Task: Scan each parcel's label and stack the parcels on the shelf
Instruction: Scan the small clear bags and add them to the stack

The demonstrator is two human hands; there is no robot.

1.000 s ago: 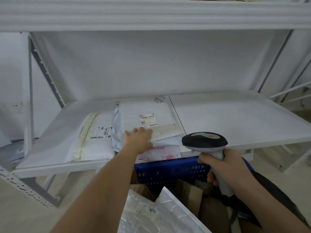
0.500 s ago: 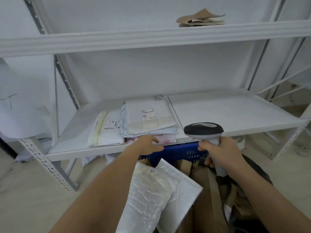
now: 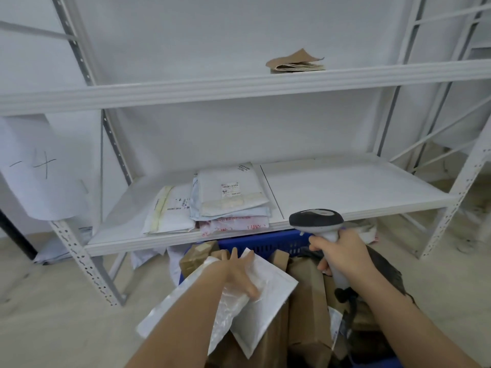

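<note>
A stack of flat white mailers lies on the lower shelf board, with another white mailer beside it on the left. Below the shelf's front edge stands a blue crate full of brown and white parcels. My left hand rests with spread fingers on a white bubble mailer on top of the crate. My right hand grips the handle of a black-and-white barcode scanner, held above the crate's right side.
A folded brown paper parcel sits on the upper shelf. Perforated white uprights frame the rack on both sides. A paper sheet with pen marks hangs at the left. More packages lie on the floor under the shelf.
My left hand has left the stack on the shelf and come down onto the bubble mailer in the crate. The view has pulled back and tilted up; the scanner hand stayed beside the crate.
</note>
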